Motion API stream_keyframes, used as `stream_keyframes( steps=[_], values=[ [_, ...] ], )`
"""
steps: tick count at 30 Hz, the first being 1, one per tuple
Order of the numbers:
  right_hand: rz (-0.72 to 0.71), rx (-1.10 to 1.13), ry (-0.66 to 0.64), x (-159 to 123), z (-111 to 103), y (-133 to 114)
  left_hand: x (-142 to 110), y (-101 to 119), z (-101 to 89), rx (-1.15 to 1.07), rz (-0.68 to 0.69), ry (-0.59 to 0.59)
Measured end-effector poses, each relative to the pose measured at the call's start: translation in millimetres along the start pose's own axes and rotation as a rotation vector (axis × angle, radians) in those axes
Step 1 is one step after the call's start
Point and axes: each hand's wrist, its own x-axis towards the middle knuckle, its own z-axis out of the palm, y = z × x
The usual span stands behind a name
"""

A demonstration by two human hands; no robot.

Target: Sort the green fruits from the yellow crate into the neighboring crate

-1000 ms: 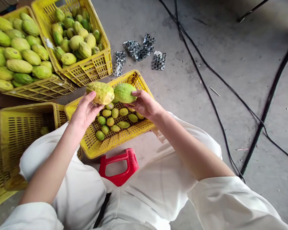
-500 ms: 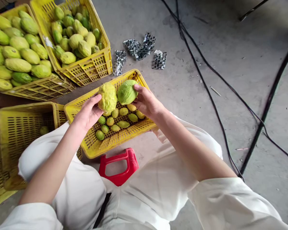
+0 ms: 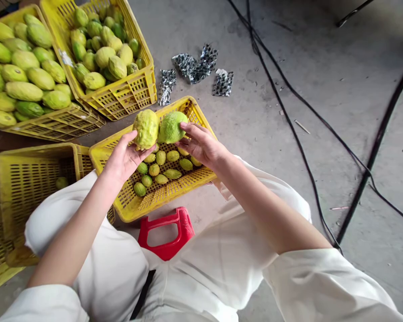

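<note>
My left hand [image 3: 126, 154] is closed round a bumpy yellow citron [image 3: 146, 129], thumb on its near left side. In my right hand [image 3: 201, 143] is a smoother green citron [image 3: 172, 127], held by the fingertips at its right end. The two fruits are side by side, very close together. Both are held above a yellow plastic crate [image 3: 168, 199], whose slatted bottom bears several small yellow-green fruits [image 3: 172, 174]. Part of the crate's inside is hidden behind the hands and the held fruits.
Two yellow crates heaped with similar fruits [image 3: 27, 76] stand at the upper left. Another crate [image 3: 36, 154] with a fruit inside is at left. A red plastic stool [image 3: 168, 246] sits between my legs. Crumpled patterned wrappers [image 3: 196, 65] and black cables [image 3: 289, 138] lie on the floor.
Both hands and their fruits have shifted slightly left and up. The green citron has turned a little in my right hand and is nearer the yellow one.
</note>
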Motion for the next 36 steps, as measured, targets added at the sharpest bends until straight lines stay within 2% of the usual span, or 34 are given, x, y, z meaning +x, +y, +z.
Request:
stream_keyframes(
  steps=[7, 13, 20, 25, 31, 36],
  values=[
    [-0.009, 0.032, -0.06, -2.2, 4.5, 1.1, -1.5, -1.3, -4.4, 0.107, 0.036, -0.087],
    [-0.035, 0.019, -0.131, -3.4, 2.4, -2.0, -4.2, -2.8, -1.1, 0.128, 0.043, -0.107],
    [0.07, -0.068, -0.057, -4.6, 2.1, -0.6, -2.1, -9.0, -7.2, 0.029, 0.023, -0.072],
    [0.157, -0.067, -0.024, -1.4, 6.7, 3.5, -2.7, -8.1, -13.4, 0.051, -0.004, -0.049],
    [0.141, -0.003, 0.008, 4.0, 13.6, 3.5, -2.9, 1.1, -17.7, 0.123, 0.125, -0.066],
    [0.156, -0.054, -0.042, 6.9, 15.2, 2.7, -4.2, 3.9, -20.7, 0.126, 0.056, -0.065]
  ],
)
